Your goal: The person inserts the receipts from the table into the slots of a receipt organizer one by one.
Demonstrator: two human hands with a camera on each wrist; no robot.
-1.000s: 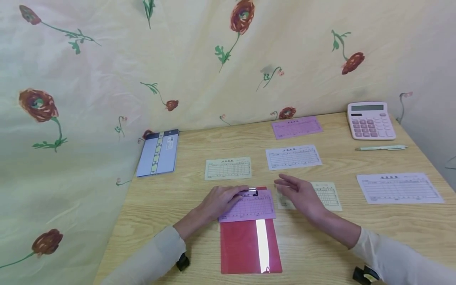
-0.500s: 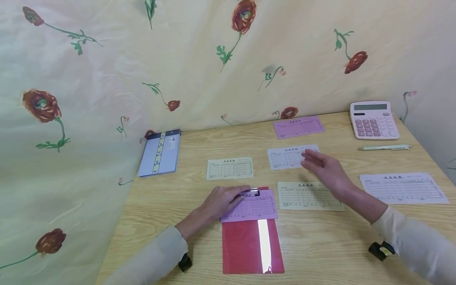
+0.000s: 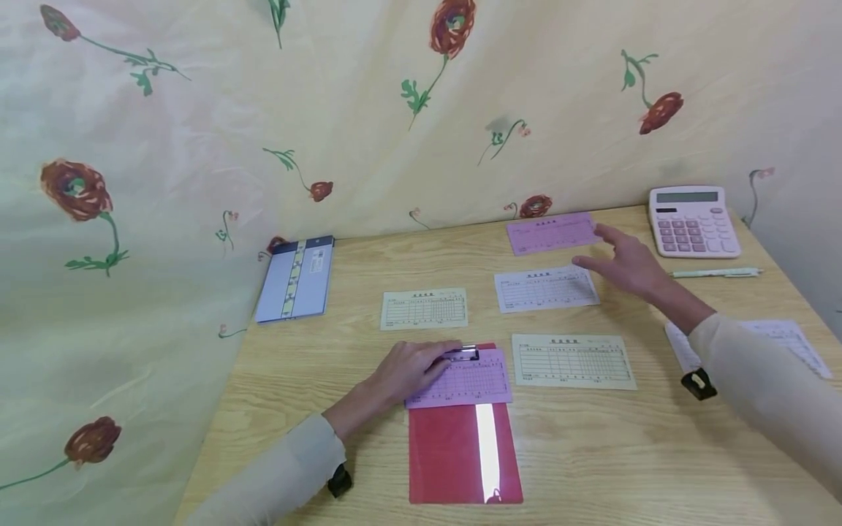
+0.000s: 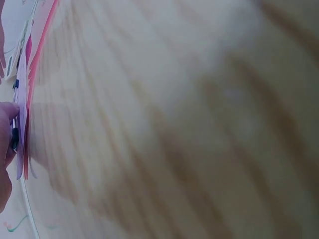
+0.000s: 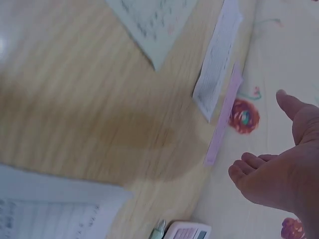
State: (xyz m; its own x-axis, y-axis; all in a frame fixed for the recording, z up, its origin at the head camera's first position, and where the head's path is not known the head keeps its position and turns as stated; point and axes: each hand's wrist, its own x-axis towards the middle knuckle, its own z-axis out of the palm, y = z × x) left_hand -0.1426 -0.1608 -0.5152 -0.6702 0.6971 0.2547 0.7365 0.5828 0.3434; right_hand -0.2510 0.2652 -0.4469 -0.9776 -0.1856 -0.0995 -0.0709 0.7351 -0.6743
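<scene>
A red clipboard [image 3: 460, 453] lies on the desk with a purple form slip [image 3: 470, 383] under its metal clip. My left hand [image 3: 411, 369] holds the clipboard at the clip, fingers along the top edge and thumb over the slip. In the left wrist view the fingers [image 4: 6, 112] sit at the clip, partly cut off by the frame. My right hand [image 3: 628, 263] is raised over the desk, thumb and fingers spread, with nothing in it. Its fingertips overlap the right end of another purple slip [image 3: 549, 234], and the thumb is over a white slip [image 3: 542, 291].
Pale green slips [image 3: 424, 310] lie behind and right [image 3: 572, 361] of the clipboard. A white form [image 3: 776, 336] is partly hidden under the right sleeve. A pink calculator [image 3: 693, 223] and pen [image 3: 717, 273] lie far right; a blue folder [image 3: 294, 281] lies far left.
My right hand has moved from the near green slip, up and right across the white slip, toward the far purple slip, its fingers spreading. My left hand has stayed on the clipboard.
</scene>
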